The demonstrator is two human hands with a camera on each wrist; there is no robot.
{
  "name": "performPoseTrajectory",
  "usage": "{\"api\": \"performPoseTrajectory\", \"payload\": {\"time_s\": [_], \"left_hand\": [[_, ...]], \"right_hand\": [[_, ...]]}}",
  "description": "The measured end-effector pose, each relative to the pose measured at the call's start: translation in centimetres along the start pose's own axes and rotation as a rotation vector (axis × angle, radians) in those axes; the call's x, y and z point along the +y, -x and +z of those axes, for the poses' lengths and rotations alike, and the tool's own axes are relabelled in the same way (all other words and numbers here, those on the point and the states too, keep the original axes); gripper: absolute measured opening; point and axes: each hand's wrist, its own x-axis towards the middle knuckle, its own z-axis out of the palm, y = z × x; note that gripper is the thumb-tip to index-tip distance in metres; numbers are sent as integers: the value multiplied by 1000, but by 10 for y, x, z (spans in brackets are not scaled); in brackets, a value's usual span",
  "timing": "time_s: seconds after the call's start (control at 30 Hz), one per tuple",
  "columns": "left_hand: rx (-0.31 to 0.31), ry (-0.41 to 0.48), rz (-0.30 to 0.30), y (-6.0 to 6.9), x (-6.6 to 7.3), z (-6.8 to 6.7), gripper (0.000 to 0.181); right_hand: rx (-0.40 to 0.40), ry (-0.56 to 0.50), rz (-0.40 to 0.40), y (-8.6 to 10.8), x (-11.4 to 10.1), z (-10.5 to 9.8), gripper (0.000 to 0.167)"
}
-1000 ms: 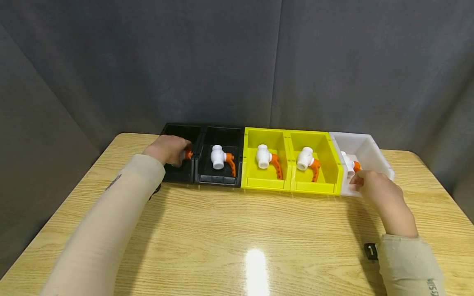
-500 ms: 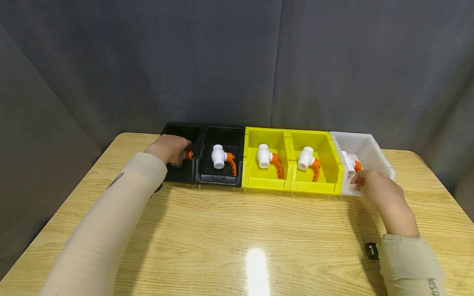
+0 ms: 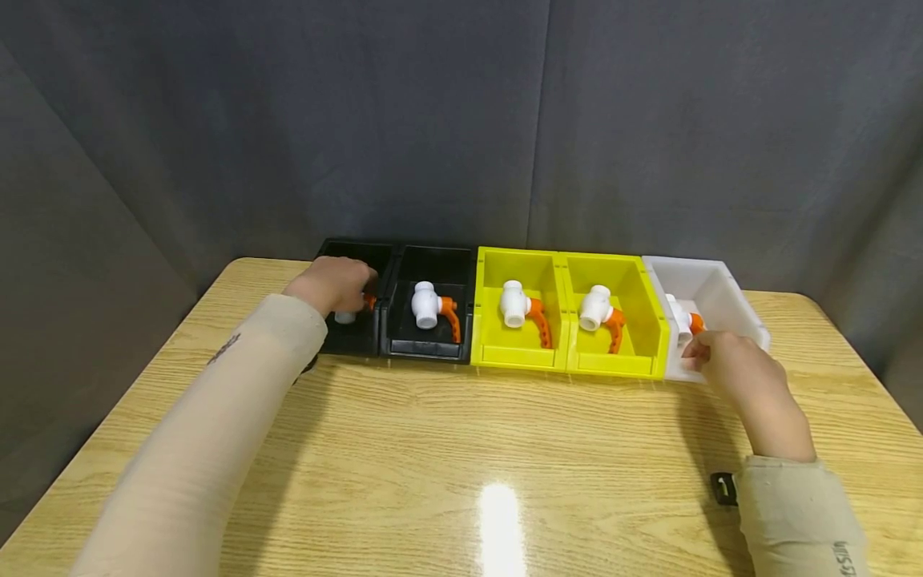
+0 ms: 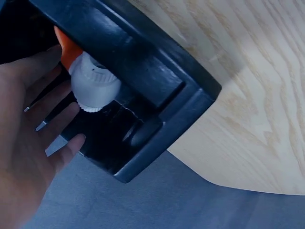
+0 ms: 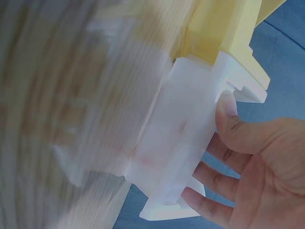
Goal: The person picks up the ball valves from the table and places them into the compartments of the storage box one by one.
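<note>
My left hand (image 3: 335, 284) reaches into the far-left black bin (image 3: 353, 344), over a white ball valve (image 4: 95, 83) with an orange lever (image 4: 69, 47). In the left wrist view the fingers are spread and apart from the valve's white body; the thumb lies by the lever. At the far right, my right hand (image 3: 743, 377) reaches over the front of the white bin (image 3: 746, 316), next to another ball valve (image 3: 679, 314). Its thumb and fingers stand apart in the right wrist view, fingertips partly hidden behind the bin wall. That valve's lever is mostly covered in the head view.
Between the hands, a second black bin (image 3: 433, 350) and two yellow bins (image 3: 515, 358) (image 3: 613, 366) each hold a white ball valve with an orange lever. All bins stand in a row along the back of the wooden table (image 3: 433, 449), before a grey curtain (image 3: 433, 120).
My left hand has risen slightly, and the white end of the valve now shows beneath it. The right hand stays in place.
</note>
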Motion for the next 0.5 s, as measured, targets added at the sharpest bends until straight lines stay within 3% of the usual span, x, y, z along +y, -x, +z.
{"api": "performPoseTrajectory", "payload": {"time_s": [0.33, 0.5], "left_hand": [[3, 13, 26, 10, -2, -7, 41], [49, 7, 73, 16, -9, -2, 36]], "right_hand": [[-19, -17, 14, -1, 0, 2, 8], [-20, -21, 17, -1, 2, 3, 8]]}}
